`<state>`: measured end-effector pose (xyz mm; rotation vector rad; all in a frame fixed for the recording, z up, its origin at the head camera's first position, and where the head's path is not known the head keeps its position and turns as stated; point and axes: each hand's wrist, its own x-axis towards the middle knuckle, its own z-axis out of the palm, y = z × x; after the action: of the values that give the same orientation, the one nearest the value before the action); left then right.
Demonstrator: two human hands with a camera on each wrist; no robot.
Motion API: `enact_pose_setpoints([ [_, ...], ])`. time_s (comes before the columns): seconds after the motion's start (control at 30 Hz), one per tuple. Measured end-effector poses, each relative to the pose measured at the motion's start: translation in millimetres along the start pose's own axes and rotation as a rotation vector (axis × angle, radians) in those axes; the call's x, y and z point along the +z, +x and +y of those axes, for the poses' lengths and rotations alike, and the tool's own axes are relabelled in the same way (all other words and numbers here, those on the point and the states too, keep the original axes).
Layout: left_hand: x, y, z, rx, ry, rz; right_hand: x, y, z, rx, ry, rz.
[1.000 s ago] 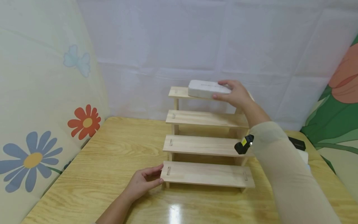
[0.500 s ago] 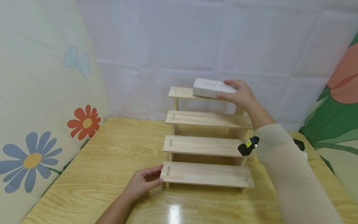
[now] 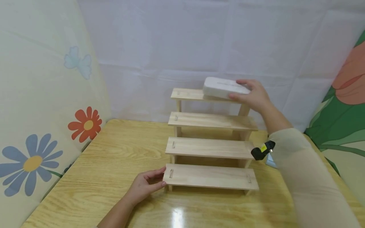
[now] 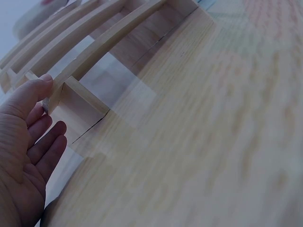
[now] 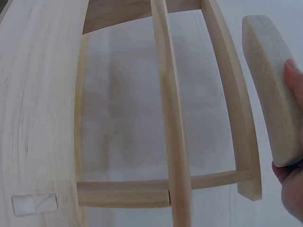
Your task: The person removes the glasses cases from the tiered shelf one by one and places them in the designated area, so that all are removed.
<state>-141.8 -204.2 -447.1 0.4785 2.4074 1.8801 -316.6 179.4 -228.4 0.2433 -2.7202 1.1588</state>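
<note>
A stepped wooden display stand (image 3: 211, 175) with several tiers stands on the table. At the left end of its lowest tier, my left hand (image 3: 145, 186) pinches the board; in the left wrist view the thumb (image 4: 38, 87) lies against the board's corner and the other fingers curl beneath. My right hand (image 3: 255, 96) grips the right end of a white, round-cornered box (image 3: 220, 87) at the top tier (image 3: 186, 93). A gap shows between the box (image 5: 270, 85) and the top board (image 5: 232, 90) in the right wrist view. Faint marking on the box's top is unreadable.
A pale wood-grain table (image 3: 119, 152) carries the stand. Behind it hangs a white cloth backdrop (image 3: 159, 41). Flower-patterned panels (image 3: 37, 95) flank both sides. A light-blue and white item (image 3: 271, 162) lies at right, mostly behind the right sleeve (image 3: 302, 167).
My right hand has carried the white box rightward and slightly upward along the top tier, baring more of that board's left part. The left hand stays at the lowest tier.
</note>
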Motion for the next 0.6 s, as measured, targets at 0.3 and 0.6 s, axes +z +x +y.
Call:
enact_pose_setpoints([
  [0.3,0.3,1.8,-4.0,-0.026,0.013,0.018,-10.1,-5.4,4.3,0.000,-0.008,0.025],
  [0.6,-0.3,1.6,-3.5,-0.051,0.022,0.019,-22.7,-16.1,11.4,0.023,0.016,0.048],
])
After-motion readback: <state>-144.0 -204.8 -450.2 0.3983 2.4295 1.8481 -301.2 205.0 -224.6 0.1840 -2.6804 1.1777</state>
